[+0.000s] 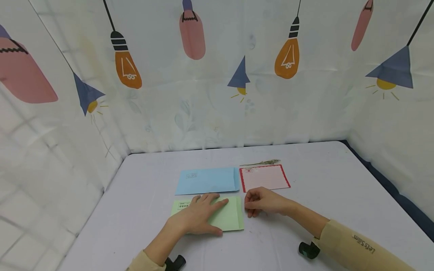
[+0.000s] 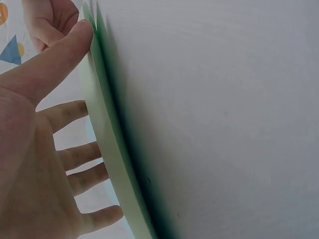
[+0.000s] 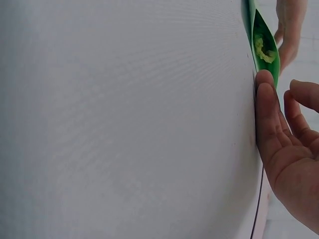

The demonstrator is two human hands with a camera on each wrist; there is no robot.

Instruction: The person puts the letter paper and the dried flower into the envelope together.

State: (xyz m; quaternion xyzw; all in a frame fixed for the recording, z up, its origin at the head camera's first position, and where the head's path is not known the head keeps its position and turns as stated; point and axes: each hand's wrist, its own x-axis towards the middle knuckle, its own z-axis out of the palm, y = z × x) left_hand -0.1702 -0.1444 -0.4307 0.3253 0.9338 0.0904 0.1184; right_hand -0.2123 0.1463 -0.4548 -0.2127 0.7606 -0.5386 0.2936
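Observation:
A light green envelope [image 1: 225, 218] lies on the white table [image 1: 339, 195] near me. My left hand [image 1: 200, 215] rests flat on it with fingers spread; the left wrist view shows the palm [image 2: 45, 149] against the envelope's edge [image 2: 104, 144]. My right hand [image 1: 262, 201] sits just right of the envelope's open end, fingers loosely bent and holding nothing. In the right wrist view its fingers [image 3: 271, 114] touch the table below the envelope's gaping mouth [image 3: 247, 20], where something yellow-green [image 3: 263, 50] shows inside.
A blue envelope [image 1: 207, 180] lies behind the green one, and a pink card with a red border [image 1: 264, 177] lies to its right. A dried sprig [image 1: 261, 163] lies beyond the card. Curtains printed with lamps enclose the table on three sides.

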